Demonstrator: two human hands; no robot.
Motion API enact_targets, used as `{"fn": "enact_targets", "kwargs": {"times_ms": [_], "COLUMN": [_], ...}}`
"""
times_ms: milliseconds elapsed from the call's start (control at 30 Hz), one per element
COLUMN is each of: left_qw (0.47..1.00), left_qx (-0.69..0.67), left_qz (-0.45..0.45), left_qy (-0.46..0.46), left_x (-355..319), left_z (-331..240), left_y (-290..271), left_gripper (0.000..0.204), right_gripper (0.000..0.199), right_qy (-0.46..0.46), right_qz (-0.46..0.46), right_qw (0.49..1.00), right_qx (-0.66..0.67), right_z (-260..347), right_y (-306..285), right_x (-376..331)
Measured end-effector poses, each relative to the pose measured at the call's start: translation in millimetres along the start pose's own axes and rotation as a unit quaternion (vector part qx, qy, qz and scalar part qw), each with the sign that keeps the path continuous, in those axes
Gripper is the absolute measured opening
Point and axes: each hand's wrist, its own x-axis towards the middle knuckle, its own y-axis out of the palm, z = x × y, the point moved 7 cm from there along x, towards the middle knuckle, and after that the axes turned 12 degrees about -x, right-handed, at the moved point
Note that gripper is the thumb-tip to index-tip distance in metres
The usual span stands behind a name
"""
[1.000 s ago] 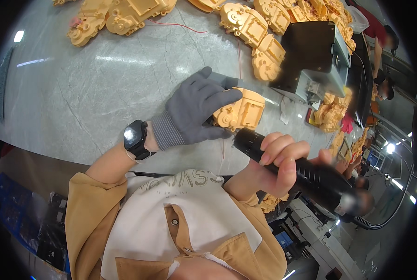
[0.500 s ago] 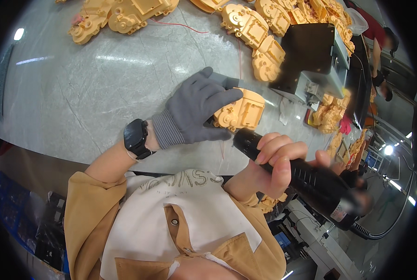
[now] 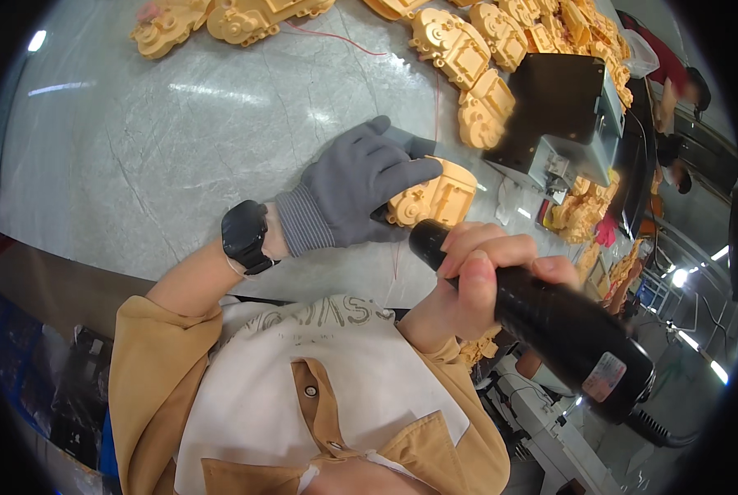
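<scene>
My left hand (image 3: 360, 186), in a grey knit glove, is closed round the left side of a yellow-orange plastic housing (image 3: 447, 194) with round bosses and a rectangular recess. A dark grey block (image 3: 414, 145) partly shows behind the gloved fingers. Bare fingers of my right hand (image 3: 480, 268) wrap round a black corded electric screwdriver (image 3: 563, 330), held at a slant. Its nose is at the housing's near edge; the bit is hidden, so I cannot tell whether it touches.
Similar housings (image 3: 451, 45) line the table's (image 3: 195, 157) far side, heaped toward the right. A black-topped metal box (image 3: 550, 107) stands right of my hands. Thin red wires (image 3: 344, 43) lie among the parts. Another person (image 3: 670, 74) is at the far right.
The view has shifted slightly. The screwdriver's rear end has swung nearer and shows more of its label, while its nose stays by the housing. My left hand keeps its hold.
</scene>
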Motion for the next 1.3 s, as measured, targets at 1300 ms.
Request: {"fn": "enact_targets", "kwargs": {"times_ms": [1300], "left_qw": [1.000], "left_qx": [0.015], "left_qz": [0.010], "left_qy": [-0.018], "left_x": [5.8], "left_z": [-4.1], "left_y": [0.4], "left_gripper": [0.075], "right_gripper": [0.040], "right_qy": [-0.147], "right_qz": [-0.437], "right_qw": [0.869], "right_qx": [-0.181], "right_z": [-24.7], "right_y": [-176.2], "right_x": [60.6]}}
